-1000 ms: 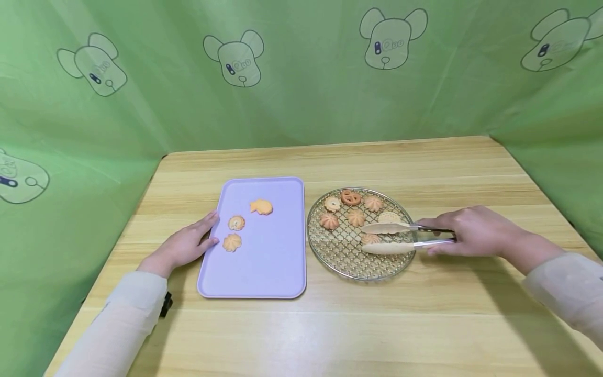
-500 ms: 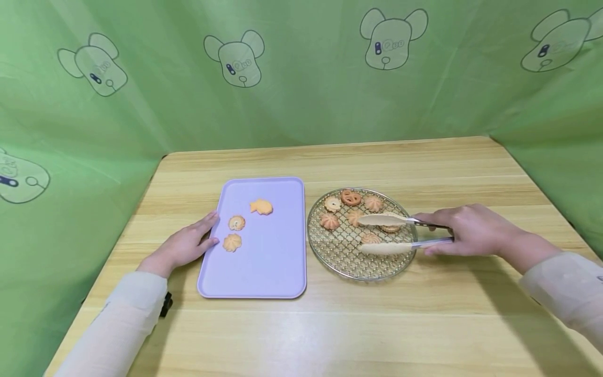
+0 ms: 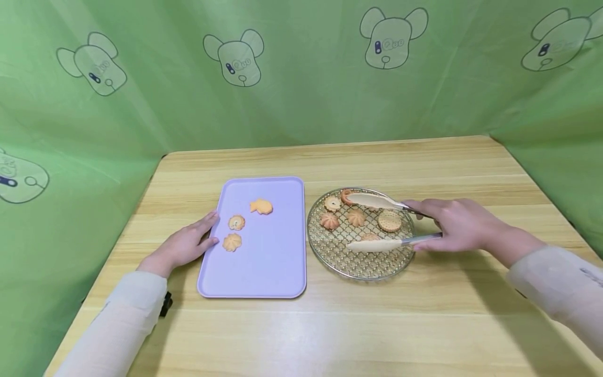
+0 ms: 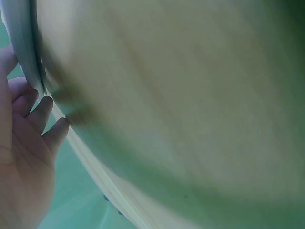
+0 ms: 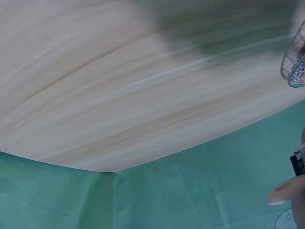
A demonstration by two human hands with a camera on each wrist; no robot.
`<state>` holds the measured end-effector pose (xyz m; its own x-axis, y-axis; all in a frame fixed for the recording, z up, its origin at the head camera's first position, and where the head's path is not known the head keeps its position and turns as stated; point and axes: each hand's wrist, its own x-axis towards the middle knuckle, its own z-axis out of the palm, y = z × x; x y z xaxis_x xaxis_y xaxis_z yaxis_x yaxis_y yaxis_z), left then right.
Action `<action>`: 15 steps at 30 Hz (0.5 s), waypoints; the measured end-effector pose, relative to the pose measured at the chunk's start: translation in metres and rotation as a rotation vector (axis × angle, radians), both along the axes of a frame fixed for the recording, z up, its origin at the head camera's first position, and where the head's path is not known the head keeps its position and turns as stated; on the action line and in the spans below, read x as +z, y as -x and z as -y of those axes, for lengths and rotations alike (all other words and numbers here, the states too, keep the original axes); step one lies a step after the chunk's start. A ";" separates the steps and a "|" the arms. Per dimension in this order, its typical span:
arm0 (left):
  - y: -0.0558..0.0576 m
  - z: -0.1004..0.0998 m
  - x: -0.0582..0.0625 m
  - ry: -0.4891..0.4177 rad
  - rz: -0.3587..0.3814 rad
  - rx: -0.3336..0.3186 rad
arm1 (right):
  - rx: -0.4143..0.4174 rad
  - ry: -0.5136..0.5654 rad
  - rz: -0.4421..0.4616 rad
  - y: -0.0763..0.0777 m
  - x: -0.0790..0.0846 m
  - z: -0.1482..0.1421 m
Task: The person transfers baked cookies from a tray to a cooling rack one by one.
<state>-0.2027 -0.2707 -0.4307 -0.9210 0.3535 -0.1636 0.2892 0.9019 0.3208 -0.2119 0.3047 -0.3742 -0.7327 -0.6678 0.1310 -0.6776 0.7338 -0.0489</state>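
Note:
In the head view my right hand (image 3: 464,225) grips a pair of tongs (image 3: 415,241) with pale tips. The tongs' two arms are spread wide over a round wire rack (image 3: 325,256), with nothing pinched between them. Between the arms lie a round biscuit (image 3: 389,221) and a swirled cookie (image 3: 356,218). The upper tip covers part of a pretzel-shaped cookie (image 3: 346,197); the lower one partly hides another swirled cookie (image 3: 369,237). My left hand (image 3: 183,245) rests with its fingertips and thumb on the left rim of a purple tray (image 3: 268,267).
On the tray lie a fish-shaped biscuit (image 3: 261,206), a ring-like cookie (image 3: 236,222) and a flower-shaped cookie (image 3: 232,242). The rack also bears a pale ring-like cookie (image 3: 332,203) and a reddish swirled cookie (image 3: 329,221). Green curtains (image 3: 301,94) surround the wooden table (image 3: 353,335).
The tongs have opened wider and shifted slightly left; their upper arm has moved away from me, uncovering the round biscuit. My left hand and the tray stay put.

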 end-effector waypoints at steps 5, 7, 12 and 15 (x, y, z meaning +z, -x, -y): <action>0.000 0.001 0.000 -0.002 -0.003 -0.002 | 0.002 -0.016 0.018 0.002 0.004 0.013; 0.000 0.001 -0.001 -0.002 -0.004 -0.003 | 0.009 -0.020 0.017 0.003 0.006 0.018; 0.001 0.001 -0.001 -0.001 -0.009 -0.008 | 0.026 -0.032 0.021 0.008 0.007 0.030; 0.001 0.001 -0.001 0.002 -0.010 -0.009 | 0.047 -0.030 0.016 0.013 0.006 0.038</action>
<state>-0.2036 -0.2721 -0.4315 -0.9196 0.3611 -0.1548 0.3002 0.9000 0.3160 -0.2245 0.2670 -0.3686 -0.7020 -0.7053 0.0990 -0.7109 0.7022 -0.0384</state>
